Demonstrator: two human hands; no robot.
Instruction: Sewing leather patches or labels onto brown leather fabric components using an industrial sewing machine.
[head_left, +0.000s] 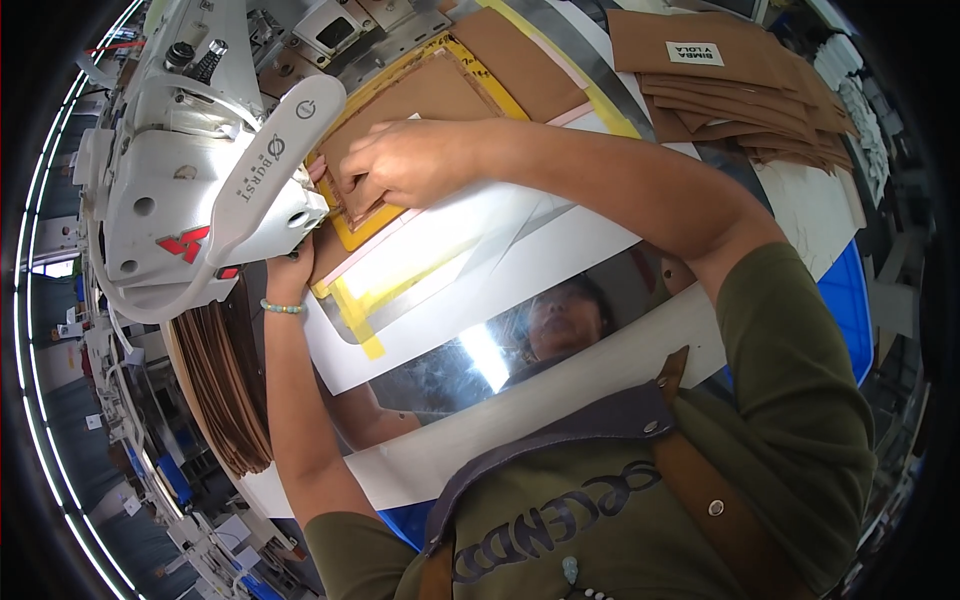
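White-shelled sewing machine [165,205] stands at left, its head close by a brown sheet [520,65] that lies beneath a yellow frame [487,80], the frame probably set there to keep the sheet flat and square. Right hand [405,165], forearm across from the right, knuckles up, fingers curled together down at the frame's near-left corner, likely steadying it, though pinch or press can't be told; left hand [291,264] mostly hidden behind the machine, grip unreadable.

Yellow frame [487,82], brown panel [425,92], white machine [160,205] with red mark [183,241], yellow tape [354,312], olive-green shirt [620,530]
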